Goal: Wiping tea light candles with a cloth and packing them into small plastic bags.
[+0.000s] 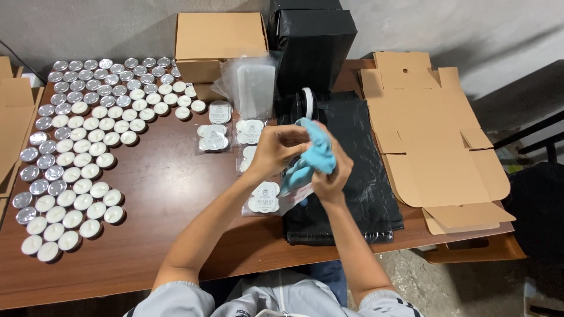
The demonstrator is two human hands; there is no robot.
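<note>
Mid-desk, working blue cloth (314, 155): left hand (276, 149) and right hand (332, 176) both pinching it; next likely needs steady grip.

candles (76, 152) left of flat cartons (435, 147)

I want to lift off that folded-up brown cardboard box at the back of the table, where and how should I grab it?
Grip the closed brown cardboard box by its left and right side walls, coming down from above with both hands. Its top is shut and flat, so there is no rim to hook. Its front is crowded by the clear plastic bags, so the sides look freest.
</note>
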